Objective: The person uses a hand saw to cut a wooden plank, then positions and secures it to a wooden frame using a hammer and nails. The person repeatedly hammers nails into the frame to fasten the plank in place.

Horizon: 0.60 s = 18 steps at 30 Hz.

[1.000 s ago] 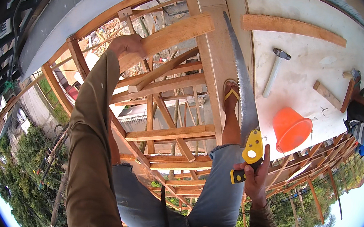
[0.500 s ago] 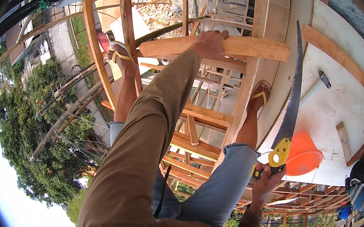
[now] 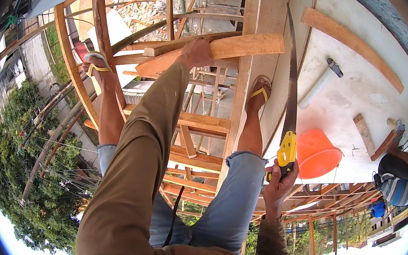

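Note:
My left hand (image 3: 196,53) reaches forward and is closed around a short wooden plank (image 3: 248,47), its fingers over the far edge. The plank lies tilted across the timber framing, its right end higher in the picture and over the pale boards. Behind it runs a wooden beam (image 3: 165,47), partly covered. At my right side, my right hand (image 3: 277,189) is wrapped round the yellow and black handle of a handsaw (image 3: 293,92). The saw's long dark blade points up and away, its toothed edge to the left, apart from the plank.
My sandalled feet stand on the framing (image 3: 100,20) and a board ledge (image 3: 270,29), with gaps between the beams. On the white surface at right lie a hammer (image 3: 320,83), a curved plank (image 3: 354,44) and an orange bucket (image 3: 318,153). Another person (image 3: 402,173) is at far right.
The view has swung, so most things sit further left. The plank has turned, its left end now lower, showing the beam behind it. The saw blade looks narrower. Both grips stay the same.

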Each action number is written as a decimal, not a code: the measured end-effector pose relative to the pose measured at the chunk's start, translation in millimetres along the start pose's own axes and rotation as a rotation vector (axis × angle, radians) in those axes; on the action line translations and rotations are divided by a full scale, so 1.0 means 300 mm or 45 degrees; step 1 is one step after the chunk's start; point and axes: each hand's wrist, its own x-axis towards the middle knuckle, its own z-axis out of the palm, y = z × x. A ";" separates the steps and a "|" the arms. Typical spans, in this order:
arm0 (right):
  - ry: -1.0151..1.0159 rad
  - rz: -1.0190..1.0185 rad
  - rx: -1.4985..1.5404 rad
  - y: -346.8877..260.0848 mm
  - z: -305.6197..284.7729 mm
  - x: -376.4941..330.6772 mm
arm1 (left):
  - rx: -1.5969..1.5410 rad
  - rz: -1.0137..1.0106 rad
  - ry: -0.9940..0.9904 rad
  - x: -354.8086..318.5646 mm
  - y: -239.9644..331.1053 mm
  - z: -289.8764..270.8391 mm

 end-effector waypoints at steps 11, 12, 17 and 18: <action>-0.007 -0.094 -0.356 0.004 0.003 0.112 | 0.124 -0.125 -0.146 0.059 0.052 0.008; -0.012 -0.138 -0.401 0.005 0.003 0.123 | 0.117 -0.159 -0.167 0.058 0.063 0.000; 0.003 -0.147 -0.406 0.017 -0.012 0.177 | 0.294 -0.152 -0.041 -0.015 0.151 -0.036; 0.010 -0.166 -0.438 0.016 -0.016 0.184 | 0.201 -0.071 0.022 -0.027 0.179 -0.037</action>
